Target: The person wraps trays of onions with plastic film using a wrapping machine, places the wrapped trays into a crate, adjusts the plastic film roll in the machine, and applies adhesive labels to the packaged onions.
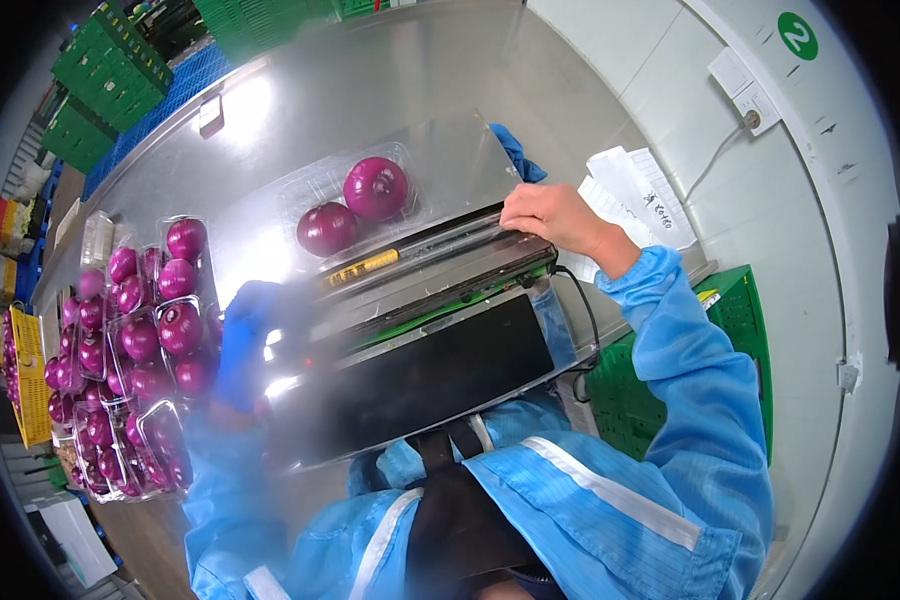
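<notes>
My right hand (pixel 545 216), bare, is closed at the right end of a dark roller bar (pixel 440 240) on a wrapping machine (pixel 425 365). What its curled fingers grip, if anything, I cannot make out. My left hand (pixel 247 335) wears a blue glove and is at the machine's left end; blur hides its fingers. Just beyond the bar, a clear plastic tray (pixel 402 160) holds two red onions (pixel 375 188), side by side. A yellow label (pixel 363 268) is stuck along the bar.
Clear trays of red onions (pixel 180 328) are stacked to the left on the steel table (pixel 360 90). White papers (pixel 642 195) and a blue cloth (pixel 517 153) lie at the right. A cable (pixel 592 320) hangs from the machine near a green crate (pixel 745 340). A wall socket (pixel 750 98) is beyond.
</notes>
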### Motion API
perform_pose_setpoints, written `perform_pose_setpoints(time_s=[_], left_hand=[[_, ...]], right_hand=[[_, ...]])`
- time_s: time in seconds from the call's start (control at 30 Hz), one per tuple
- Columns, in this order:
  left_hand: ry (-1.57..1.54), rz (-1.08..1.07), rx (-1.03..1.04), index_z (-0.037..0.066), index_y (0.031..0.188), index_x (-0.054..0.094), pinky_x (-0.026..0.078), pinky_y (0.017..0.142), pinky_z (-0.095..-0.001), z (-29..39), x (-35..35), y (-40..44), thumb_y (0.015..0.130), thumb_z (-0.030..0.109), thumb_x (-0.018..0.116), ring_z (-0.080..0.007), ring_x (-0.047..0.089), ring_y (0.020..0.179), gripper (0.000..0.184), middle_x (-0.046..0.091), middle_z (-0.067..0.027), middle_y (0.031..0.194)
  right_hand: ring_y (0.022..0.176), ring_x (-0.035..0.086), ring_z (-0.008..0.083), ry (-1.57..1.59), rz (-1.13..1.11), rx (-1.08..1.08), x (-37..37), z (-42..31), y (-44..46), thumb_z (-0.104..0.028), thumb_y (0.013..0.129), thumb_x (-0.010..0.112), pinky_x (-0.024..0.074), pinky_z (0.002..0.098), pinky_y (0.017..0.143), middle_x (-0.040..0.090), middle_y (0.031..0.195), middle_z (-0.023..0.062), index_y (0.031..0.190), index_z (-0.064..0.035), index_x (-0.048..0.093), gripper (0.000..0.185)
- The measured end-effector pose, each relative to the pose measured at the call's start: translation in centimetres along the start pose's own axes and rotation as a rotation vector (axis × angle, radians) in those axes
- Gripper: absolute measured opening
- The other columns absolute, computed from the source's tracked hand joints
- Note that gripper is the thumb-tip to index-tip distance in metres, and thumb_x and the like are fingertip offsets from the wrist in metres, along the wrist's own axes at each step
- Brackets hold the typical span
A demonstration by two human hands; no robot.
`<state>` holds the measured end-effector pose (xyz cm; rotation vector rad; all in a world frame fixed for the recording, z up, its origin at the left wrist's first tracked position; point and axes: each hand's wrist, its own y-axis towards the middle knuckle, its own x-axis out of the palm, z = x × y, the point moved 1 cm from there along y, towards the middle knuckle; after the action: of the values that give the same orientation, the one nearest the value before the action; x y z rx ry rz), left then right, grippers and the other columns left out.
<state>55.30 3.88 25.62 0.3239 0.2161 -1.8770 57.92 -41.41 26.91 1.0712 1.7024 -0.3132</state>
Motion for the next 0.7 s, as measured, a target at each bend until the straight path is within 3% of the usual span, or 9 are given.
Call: perform_pose_setpoints(time_s=[0.07,0.17,0.27,0.37,0.53,0.57,0.63,0.7], left_hand=[[-0.003,0.005,-0.011,0.004,0.096,0.056,0.055,0.073,-0.0342,0.2,0.0,0.0,0.094,0.019,0.056,-0.0249,0.067,0.085,0.016,0.066,-0.0181,0.103],[-0.011,0.012,-0.001,0.003,0.097,0.056,0.054,0.074,-0.0345,0.2,0.1,0.1,0.094,0.019,0.056,-0.0251,0.067,0.085,0.016,0.066,-0.0181,0.103],[-0.019,0.024,0.038,0.003,0.098,0.056,0.054,0.075,-0.0349,-0.1,0.1,0.1,0.095,0.019,0.055,-0.0251,0.067,0.083,0.016,0.067,-0.0179,0.101],[-0.044,0.053,0.096,0.003,0.099,0.055,0.053,0.074,-0.0351,0.9,-0.3,0.4,0.095,0.018,0.055,-0.0246,0.067,0.08,0.015,0.067,-0.0173,0.097],[0.161,0.099,0.14,0.002,0.097,0.054,0.054,0.072,-0.0349,1.5,-1.4,-0.9,0.095,0.015,0.054,-0.024,0.067,0.079,0.013,0.066,-0.016,0.093],[0.098,0.098,0.071,0.002,0.097,0.054,0.054,0.073,-0.035,1.5,-1.2,-1.8,0.095,0.015,0.054,-0.0239,0.067,0.079,0.013,0.066,-0.0158,0.093],[-0.349,0.189,-0.232,0.001,0.095,0.053,0.055,0.076,-0.0349,3.5,0.6,-3.9,0.095,0.014,0.054,-0.0232,0.067,0.081,0.013,0.066,-0.0151,0.091],[-0.256,0.269,-0.152,0.001,0.095,0.052,0.054,0.074,-0.0337,2.8,1.2,-6.4,0.095,0.012,0.053,-0.0214,0.066,0.078,0.011,0.065,-0.0135,0.088]], right_hand=[[0.072,0.064,0.0182,0.14,0.002,0.153,-0.4,-1.3,0.5,-0.017,0.087,0.061,0.0487,0.0307,0.062,0.064,0.087,0.002,0.097,-0.0101,0.063,0.012],[0.072,0.066,0.015,0.615,-0.012,0.485,-0.1,-1.7,1.1,-0.018,0.095,0.054,0.0487,0.0272,0.06,0.066,0.092,0.0043,0.099,-0.0051,0.059,0.014],[0.074,0.067,0.0154,0.925,0.116,0.549,1.2,-1.3,0.7,-0.019,0.099,0.048,0.0501,0.0251,0.062,0.066,0.093,0.0083,0.102,-0.0026,0.054,0.018],[0.079,0.068,0.0188,1.018,0.19,0.574,0.9,-0.8,0.3,-0.018,0.1,0.046,0.0527,0.0263,0.067,0.065,0.093,0.0104,0.104,-0.002,0.051,0.018],[0.084,0.067,0.0192,0.974,0.214,0.438,-0.7,-2.8,-0.3,-0.015,0.1,0.046,0.0541,0.0287,0.074,0.064,0.091,0.0114,0.101,0.0011,0.051,0.017],[0.084,0.067,0.019,0.958,0.204,0.445,-0.4,-3.1,-0.9,-0.015,0.099,0.046,0.0541,0.0286,0.074,0.064,0.091,0.0114,0.101,0.0012,0.051,0.017],[0.085,0.067,0.0182,0.908,0.174,0.489,-0.4,-4.2,-2.3,-0.012,0.099,0.047,0.0544,0.0284,0.076,0.065,0.091,0.0118,0.099,0.0021,0.052,0.015],[0.084,0.067,0.0194,0.817,0.139,0.473,-0.8,-5.7,-4.3,-0.011,0.098,0.047,0.0549,0.03,0.077,0.065,0.091,0.0129,0.099,0.0027,0.052,0.015]])
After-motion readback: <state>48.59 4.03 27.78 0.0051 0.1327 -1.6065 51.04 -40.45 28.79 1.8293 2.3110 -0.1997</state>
